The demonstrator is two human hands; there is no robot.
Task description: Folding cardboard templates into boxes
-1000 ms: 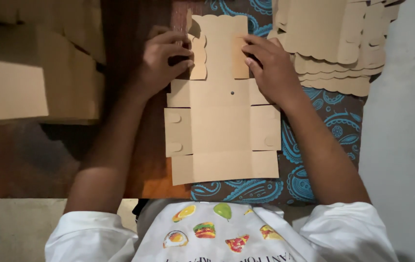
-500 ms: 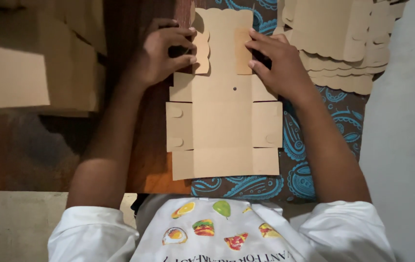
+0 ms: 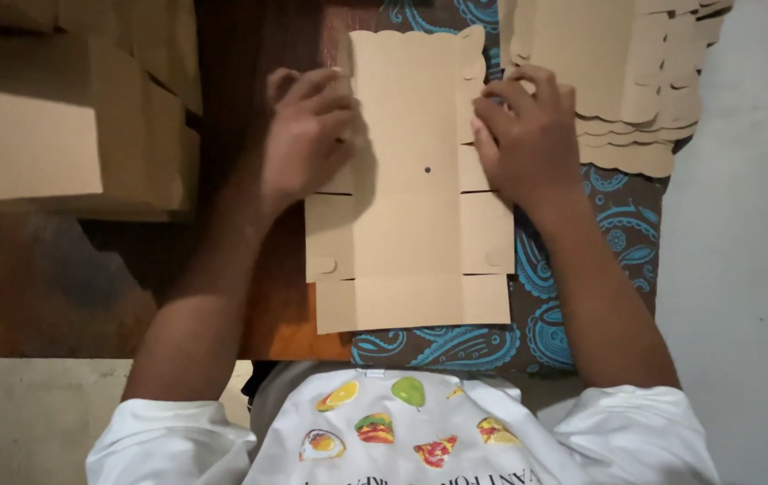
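So far only the side flaps are being creased: the left hand (image 3: pixel 305 139) and right hand (image 3: pixel 526 135) press flat, fingers bent, on the cardboard box blank (image 3: pixel 411 224) at centre frame, its lower panels unfolded.

Folded brown boxes (image 3: pixel 52 126) at left; patterned blue cloth (image 3: pixel 617 233) beneath.

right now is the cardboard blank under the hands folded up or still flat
Mostly flat: the cardboard blank lies spread, only its far side flaps are pressed inward.
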